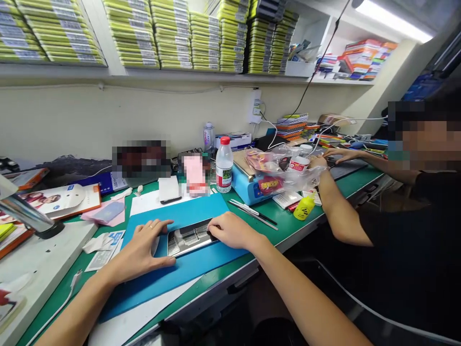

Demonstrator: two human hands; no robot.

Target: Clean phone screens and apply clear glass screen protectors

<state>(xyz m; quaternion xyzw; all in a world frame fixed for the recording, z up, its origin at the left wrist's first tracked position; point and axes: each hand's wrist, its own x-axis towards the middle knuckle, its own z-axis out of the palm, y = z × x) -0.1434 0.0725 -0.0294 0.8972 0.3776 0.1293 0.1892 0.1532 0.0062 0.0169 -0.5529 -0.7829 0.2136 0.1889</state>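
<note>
A smartphone (189,238) with a glossy, reflecting face lies flat on the blue mat (201,211). My left hand (146,247) is at the phone's left end, its fingers spread and the thumb near the lower corner. Something pale shows beneath that palm, too covered to name. At the opposite end, my right hand (230,230) has its fingers curled over the phone's right edge, hiding that end.
Right of the mat lie thin tools (252,212) and a yellow bottle (303,207). Behind stands a red-capped bottle (224,166) beside a blue box (248,185). A co-worker's arm (336,211) rests at the right. A white cable (68,290) lies at left.
</note>
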